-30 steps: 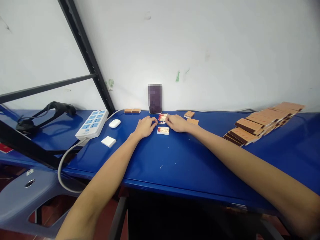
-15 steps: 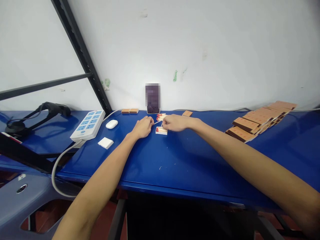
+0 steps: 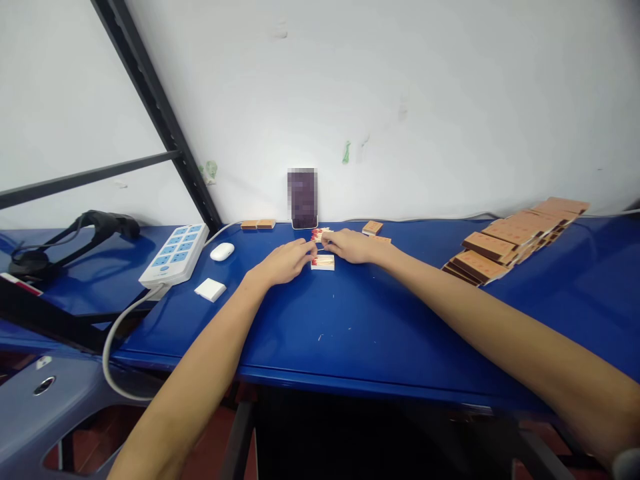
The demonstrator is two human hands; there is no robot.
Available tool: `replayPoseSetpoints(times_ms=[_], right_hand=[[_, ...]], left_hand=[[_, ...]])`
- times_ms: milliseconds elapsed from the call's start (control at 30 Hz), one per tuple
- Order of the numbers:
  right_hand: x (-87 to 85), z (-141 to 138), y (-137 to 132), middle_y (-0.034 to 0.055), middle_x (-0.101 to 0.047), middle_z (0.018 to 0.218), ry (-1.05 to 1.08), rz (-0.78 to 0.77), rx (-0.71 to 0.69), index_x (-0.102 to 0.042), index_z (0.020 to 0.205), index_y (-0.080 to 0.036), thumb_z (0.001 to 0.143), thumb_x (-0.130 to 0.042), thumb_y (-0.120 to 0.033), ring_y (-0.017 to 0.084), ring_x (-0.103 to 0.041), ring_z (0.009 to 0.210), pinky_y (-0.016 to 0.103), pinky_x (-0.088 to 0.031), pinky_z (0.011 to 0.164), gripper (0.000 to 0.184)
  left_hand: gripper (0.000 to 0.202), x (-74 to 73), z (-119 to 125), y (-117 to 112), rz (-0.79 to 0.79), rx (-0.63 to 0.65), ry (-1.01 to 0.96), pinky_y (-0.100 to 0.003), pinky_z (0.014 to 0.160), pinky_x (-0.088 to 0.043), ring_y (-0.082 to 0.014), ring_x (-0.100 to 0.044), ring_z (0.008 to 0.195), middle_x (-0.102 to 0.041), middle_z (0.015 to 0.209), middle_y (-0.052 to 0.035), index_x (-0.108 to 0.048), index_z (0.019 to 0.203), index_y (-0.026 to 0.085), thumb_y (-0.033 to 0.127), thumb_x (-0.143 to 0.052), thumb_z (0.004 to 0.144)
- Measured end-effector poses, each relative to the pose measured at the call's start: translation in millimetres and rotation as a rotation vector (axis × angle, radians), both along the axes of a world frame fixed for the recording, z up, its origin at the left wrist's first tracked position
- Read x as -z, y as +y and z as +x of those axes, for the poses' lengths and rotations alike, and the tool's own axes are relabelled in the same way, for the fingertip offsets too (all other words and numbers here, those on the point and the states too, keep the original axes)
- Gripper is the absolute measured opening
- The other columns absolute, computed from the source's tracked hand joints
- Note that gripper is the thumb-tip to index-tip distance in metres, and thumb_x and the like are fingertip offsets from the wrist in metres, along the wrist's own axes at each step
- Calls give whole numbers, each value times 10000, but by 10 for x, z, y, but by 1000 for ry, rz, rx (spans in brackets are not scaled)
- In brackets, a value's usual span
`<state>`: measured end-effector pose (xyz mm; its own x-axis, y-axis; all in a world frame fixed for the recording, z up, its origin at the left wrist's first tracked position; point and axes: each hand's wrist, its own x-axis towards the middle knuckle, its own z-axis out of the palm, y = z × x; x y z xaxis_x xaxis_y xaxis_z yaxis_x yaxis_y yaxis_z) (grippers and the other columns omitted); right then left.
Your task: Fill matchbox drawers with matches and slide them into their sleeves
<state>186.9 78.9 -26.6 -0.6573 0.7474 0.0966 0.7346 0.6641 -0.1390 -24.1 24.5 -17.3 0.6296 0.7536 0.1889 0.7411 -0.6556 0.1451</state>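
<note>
A small white matchbox tray (image 3: 323, 267) lies on the blue table, holding red-headed matches (image 3: 324, 260). My left hand (image 3: 289, 261) is at the tray's left end, its thumb and fingers drawn together in a pinch. From the right, my right hand (image 3: 351, 245) reaches in just behind the tray, also pinching. A thin pale match (image 3: 321, 250) shows between the two sets of fingertips; exact contact is too small to make out. Behind them lies a loose pile of matches (image 3: 317, 235), partly covered by my right fingers.
Stacked brown matchboxes (image 3: 505, 240) spread on the right. Other matchboxes lie behind my right hand (image 3: 373, 228) and at the back left (image 3: 258, 225). A phone (image 3: 303, 200) leans on the wall. A white earphone case (image 3: 222, 251), small white box (image 3: 210, 289) and power strip (image 3: 175, 255) are leftward.
My left hand has moved right and slightly nearer, up to the tray's end. My right hand has shifted back off the tray, exposing its matches and another matchbox behind the wrist.
</note>
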Motion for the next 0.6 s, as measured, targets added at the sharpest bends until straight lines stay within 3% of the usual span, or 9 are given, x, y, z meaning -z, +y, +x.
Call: replayPoseSetpoints(times_ms=[167,367,600], right_hand=[[34,-63,-26,105,-658,1044,44,78,139,-533,1060,-193,995,-367,-302,203,-598,842,274,-331,656,209],[74,-92,2,102,-667,1060,67,99,149,-556,1058,-193,988,-362,-279,223,-610,919,281,-334,662,223],[36,-115,-21,132,-669,1053,16,75,207,-549,1081,-181,1000,-322,-319,243,-619,909,289,-348,663,277]], left_hand=[[208,22,15,16,16,-37,-112,-296,704,-389,-186,-552,787,-608,896,-38,-491,948,212,263,-293,987],[227,42,31,22,69,-212,-128,-309,737,-396,-181,-586,661,-611,694,8,-522,981,219,258,-298,985],[193,100,16,92,77,-337,-176,-311,671,-428,-212,-622,661,-646,682,-16,-575,965,231,266,-386,945]])
